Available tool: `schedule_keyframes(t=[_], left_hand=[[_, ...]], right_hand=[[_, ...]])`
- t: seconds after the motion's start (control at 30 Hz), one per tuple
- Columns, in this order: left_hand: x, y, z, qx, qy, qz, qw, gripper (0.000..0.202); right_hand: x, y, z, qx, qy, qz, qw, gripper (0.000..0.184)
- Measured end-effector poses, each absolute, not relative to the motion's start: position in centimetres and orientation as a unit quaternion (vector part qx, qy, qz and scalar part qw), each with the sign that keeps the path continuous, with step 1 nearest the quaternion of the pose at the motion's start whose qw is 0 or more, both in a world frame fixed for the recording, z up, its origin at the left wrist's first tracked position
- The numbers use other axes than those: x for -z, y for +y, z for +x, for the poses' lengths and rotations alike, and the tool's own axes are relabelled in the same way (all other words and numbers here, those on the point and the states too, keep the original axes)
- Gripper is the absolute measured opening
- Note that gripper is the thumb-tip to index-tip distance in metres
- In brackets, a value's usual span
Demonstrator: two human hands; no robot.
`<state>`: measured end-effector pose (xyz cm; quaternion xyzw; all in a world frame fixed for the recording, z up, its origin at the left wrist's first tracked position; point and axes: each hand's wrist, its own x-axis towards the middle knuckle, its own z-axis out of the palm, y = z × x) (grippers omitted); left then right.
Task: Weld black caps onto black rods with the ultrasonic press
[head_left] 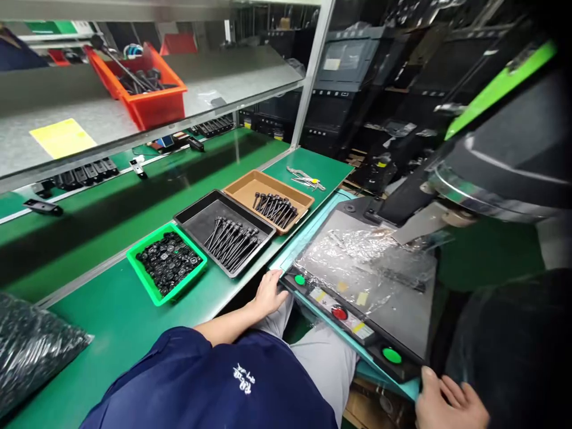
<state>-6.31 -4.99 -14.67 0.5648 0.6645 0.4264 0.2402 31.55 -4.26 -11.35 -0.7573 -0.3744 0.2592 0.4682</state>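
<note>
My left hand [269, 293] rests with fingers curled on the near left corner of a black control panel [353, 325] that carries two green buttons and a red one. My right hand [449, 405] grips the panel's lower right edge, thumb on top. Clear plastic film [357, 262] covers the grey machine plate behind the panel. To the left on the green bench [111, 310] stand a green bin of small black parts [166, 263], a black tray of long black pins [224, 232] and a brown tray of similar pins [268, 199].
A large black machine head with a green stripe [504, 137] overhangs the plate at right. An orange bin [143, 83] sits on the steel shelf above. A plastic bag of dark parts [31, 345] lies at near left. Metal tweezers [306, 177] lie behind the brown tray.
</note>
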Motion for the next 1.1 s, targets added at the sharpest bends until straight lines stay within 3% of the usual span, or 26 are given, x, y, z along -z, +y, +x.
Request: schedule_keyframes(t=[0.13, 0.33, 0.5, 0.73, 0.9, 1.1], left_hand=[[16.1, -6.2, -6.7, -0.429, 0.705, 0.476, 0.306, 0.064], [16.8, -3.8, -6.9, -0.482, 0.707, 0.313, 0.412, 0.064], [16.5, -1.3, -6.7, -0.531, 0.657, 0.237, 0.479, 0.075], [16.7, 0.8, -6.7, -0.568, 0.619, 0.237, 0.489, 0.076], [16.1, 1.6, -6.4, -0.615, 0.565, 0.229, 0.500, 0.078], [15.4, 2.0, -6.5, -0.630, 0.530, 0.247, 0.511, 0.075]], right_hand=[[10.0, -2.4, 30.8, -0.247, -0.399, -0.726, 0.502, 0.072], [10.8, 3.6, 29.5, -0.299, -0.413, -0.724, 0.465, 0.089], [9.5, 6.9, 26.9, -0.380, -0.346, -0.714, 0.476, 0.071], [8.2, 9.2, 25.0, -0.519, -0.285, -0.636, 0.496, 0.039], [8.3, 9.4, 25.4, -0.594, -0.256, -0.566, 0.511, 0.037], [7.1, 8.6, 24.5, -0.585, -0.265, -0.562, 0.522, 0.036]])
